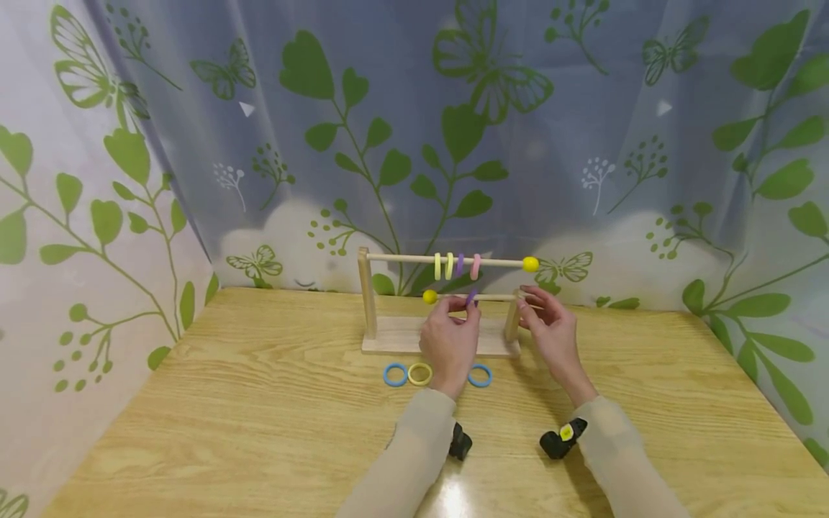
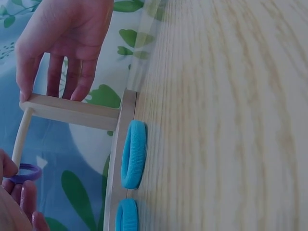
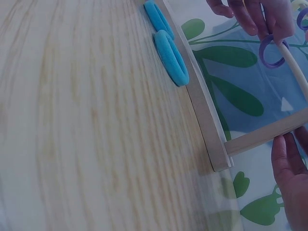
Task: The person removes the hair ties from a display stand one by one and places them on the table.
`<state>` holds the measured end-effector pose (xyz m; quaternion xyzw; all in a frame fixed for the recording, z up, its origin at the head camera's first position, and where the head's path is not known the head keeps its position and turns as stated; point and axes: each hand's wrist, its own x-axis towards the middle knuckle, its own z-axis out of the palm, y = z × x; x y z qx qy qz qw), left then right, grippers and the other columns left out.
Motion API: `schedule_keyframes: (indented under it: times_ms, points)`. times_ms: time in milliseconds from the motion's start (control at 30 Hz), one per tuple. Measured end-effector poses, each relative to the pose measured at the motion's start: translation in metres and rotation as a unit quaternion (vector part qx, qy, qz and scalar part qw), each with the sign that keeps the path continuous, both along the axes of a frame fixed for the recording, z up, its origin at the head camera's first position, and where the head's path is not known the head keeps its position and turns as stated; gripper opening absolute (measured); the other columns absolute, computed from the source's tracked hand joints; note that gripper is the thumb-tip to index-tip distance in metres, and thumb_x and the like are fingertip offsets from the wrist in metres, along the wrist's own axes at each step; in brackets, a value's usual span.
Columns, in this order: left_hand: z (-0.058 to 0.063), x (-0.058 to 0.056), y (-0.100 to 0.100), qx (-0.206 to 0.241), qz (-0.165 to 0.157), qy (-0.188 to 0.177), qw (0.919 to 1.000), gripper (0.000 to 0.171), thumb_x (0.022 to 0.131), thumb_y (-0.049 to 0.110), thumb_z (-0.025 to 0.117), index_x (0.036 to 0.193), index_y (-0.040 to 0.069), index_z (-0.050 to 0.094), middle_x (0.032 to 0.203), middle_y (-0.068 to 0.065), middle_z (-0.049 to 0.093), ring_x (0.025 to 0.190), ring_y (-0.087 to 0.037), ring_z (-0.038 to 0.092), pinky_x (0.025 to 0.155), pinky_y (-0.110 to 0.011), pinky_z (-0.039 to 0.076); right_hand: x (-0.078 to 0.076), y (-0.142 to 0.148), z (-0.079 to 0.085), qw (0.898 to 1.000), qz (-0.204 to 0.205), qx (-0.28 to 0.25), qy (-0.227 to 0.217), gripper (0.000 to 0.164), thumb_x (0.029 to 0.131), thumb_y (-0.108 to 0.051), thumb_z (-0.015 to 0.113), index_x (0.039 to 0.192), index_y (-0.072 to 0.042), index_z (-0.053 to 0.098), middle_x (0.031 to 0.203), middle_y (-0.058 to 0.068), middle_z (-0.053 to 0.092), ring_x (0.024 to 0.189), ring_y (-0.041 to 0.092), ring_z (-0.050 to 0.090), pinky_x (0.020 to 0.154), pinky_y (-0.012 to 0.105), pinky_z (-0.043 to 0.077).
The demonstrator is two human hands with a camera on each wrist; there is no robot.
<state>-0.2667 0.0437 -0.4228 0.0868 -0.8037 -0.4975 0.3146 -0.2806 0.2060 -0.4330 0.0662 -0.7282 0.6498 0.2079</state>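
A wooden stand (image 1: 401, 334) holds two rods at different heights, each with a yellow ball on its end. My left hand (image 1: 450, 345) pinches a purple hair tie (image 1: 472, 296) around the lower rod (image 1: 495, 297); the left wrist view also shows this purple loop (image 2: 29, 178) between the fingers. My right hand (image 1: 552, 334) grips the top of the short post (image 1: 512, 324) at the stand's right, its fingers partly hidden behind the wood. On the upper rod (image 1: 401, 257) hang two pale yellow hair ties (image 1: 437, 267), a purple one (image 1: 460, 265) and a pink one (image 1: 476, 267).
In front of the stand's base lie a blue hair tie (image 1: 386, 375), a yellow one (image 1: 419, 384) and, beyond my left wrist, another blue one (image 1: 489, 375). The wooden table (image 1: 259, 403) meets a patterned curtain (image 1: 259, 173) behind the stand.
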Motion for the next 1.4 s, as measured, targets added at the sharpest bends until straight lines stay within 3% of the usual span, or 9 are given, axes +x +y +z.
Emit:
schedule_keyframes:
  times_ms: [267, 533, 733, 1400]
  points:
    - [0.001, 0.000, -0.005, 0.013, 0.004, 0.006, 0.9999, 0.009, 0.085, 0.028, 0.076, 0.087, 0.018, 0.075, 0.081, 0.004, 0.078, 0.061, -0.010, 0.068, 0.055, -0.030, 0.046, 0.000, -0.001, 0.000, 1.000, 0.002, -0.002, -0.002, 0.032, 0.100, -0.010, 0.065, 0.131, -0.001, 0.066, 0.103, -0.015, 0.067, 0.090, 0.003, 0.069, 0.074, 0.021, 0.061]
    - [-0.002, -0.001, -0.012, 0.022, -0.004, 0.008, 0.9997, 0.010, 0.087, 0.028, 0.077, 0.090, 0.019, 0.075, 0.088, 0.008, 0.079, 0.061, -0.007, 0.066, 0.058, -0.029, 0.047, 0.002, -0.001, -0.001, 1.000, -0.001, -0.003, -0.008, 0.032, 0.100, -0.010, 0.065, 0.132, -0.001, 0.065, 0.104, -0.015, 0.067, 0.090, 0.004, 0.069, 0.075, 0.022, 0.061]
    - [-0.005, -0.001, -0.016, 0.019, 0.010, 0.015, 0.9997, 0.010, 0.087, 0.028, 0.078, 0.089, 0.019, 0.075, 0.089, 0.009, 0.079, 0.061, -0.008, 0.068, 0.058, -0.032, 0.048, 0.003, -0.001, -0.002, 1.000, 0.001, -0.004, -0.008, 0.033, 0.101, -0.010, 0.064, 0.132, -0.001, 0.065, 0.104, -0.014, 0.067, 0.089, 0.001, 0.068, 0.075, 0.020, 0.061]
    - [0.003, 0.003, -0.032, 0.028, 0.004, 0.037, 0.9989, 0.010, 0.088, 0.027, 0.076, 0.091, 0.018, 0.074, 0.087, 0.007, 0.079, 0.061, -0.008, 0.067, 0.058, -0.030, 0.048, 0.002, -0.002, 0.001, 1.000, 0.001, -0.005, -0.004, 0.032, 0.100, -0.009, 0.064, 0.132, -0.001, 0.065, 0.103, -0.017, 0.067, 0.090, 0.002, 0.068, 0.074, 0.019, 0.060]
